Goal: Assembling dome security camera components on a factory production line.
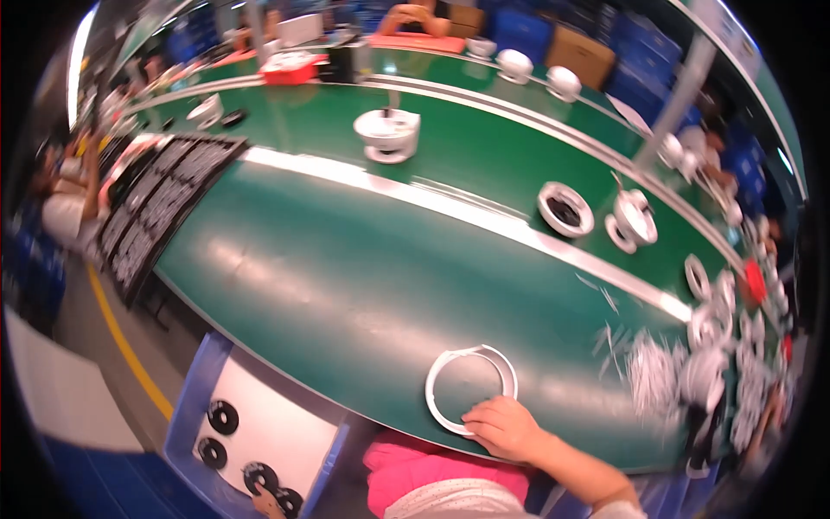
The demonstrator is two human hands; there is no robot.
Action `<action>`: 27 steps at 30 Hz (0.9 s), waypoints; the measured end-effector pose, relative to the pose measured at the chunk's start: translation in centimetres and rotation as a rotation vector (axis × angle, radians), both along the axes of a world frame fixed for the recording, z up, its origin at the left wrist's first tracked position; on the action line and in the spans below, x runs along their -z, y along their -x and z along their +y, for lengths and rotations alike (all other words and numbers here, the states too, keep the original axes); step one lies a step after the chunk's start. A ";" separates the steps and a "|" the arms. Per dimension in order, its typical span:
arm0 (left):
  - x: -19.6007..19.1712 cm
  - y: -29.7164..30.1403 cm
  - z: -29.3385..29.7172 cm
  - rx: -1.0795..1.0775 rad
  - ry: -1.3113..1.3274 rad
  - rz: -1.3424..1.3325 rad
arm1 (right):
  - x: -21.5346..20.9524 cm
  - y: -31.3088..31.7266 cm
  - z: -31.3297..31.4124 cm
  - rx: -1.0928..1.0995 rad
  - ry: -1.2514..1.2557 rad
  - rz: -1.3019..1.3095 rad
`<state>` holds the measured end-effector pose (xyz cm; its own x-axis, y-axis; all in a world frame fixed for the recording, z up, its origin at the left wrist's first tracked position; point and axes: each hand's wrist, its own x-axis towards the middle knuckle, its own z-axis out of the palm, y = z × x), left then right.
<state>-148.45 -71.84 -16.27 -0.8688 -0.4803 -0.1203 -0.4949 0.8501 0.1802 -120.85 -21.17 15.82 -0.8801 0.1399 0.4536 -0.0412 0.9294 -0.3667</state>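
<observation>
A white plastic ring (431, 394) rests on the green work surface near its front edge. My right hand (506, 430) has its fingers closed over the ring's near right side. Down to the left, my left hand (270, 502) is inside a blue bin (192, 406) with a pale bottom, its fingers closed at a black disc (292, 503) with a centre hole. Another black disc (259, 475) lies against those fingers. Two similar ones, an upper disc (223, 417) and a lower disc (212, 452), lie farther left. The bottom rim of the picture cuts off part of this hand.
Black trays of small parts (164, 203) stand at the left end. White ties (650, 376) are heaped at the right beside white housings (705, 376). Beyond a pale rail, a green conveyor carries a white assembly (386, 136) and a black-centred white ring (565, 210). Other people work around.
</observation>
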 end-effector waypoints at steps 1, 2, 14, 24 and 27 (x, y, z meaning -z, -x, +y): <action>-0.5 0.3 0.9 0.006 -0.034 -0.049 | 0.3 0.0 0.1 -0.008 0.015 0.008; 0.3 0.8 -0.2 0.019 -0.016 0.015 | 0.5 0.2 0.2 -0.026 0.033 0.024; -21.5 9.2 9.3 0.345 -0.261 0.884 | -0.1 0.7 1.2 0.011 0.023 -0.021; -35.0 8.6 40.1 1.155 -1.179 0.363 | -0.9 1.1 1.1 0.103 0.015 0.046; -31.7 10.4 46.6 1.275 -0.977 0.320 | -0.3 0.3 1.4 0.164 -0.006 0.036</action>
<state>-158.83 -25.28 15.42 -0.6683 0.6704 0.3225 0.5571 0.1636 0.8142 -121.19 -19.74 16.15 -0.8287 0.2777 0.4859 0.0982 0.9269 -0.3621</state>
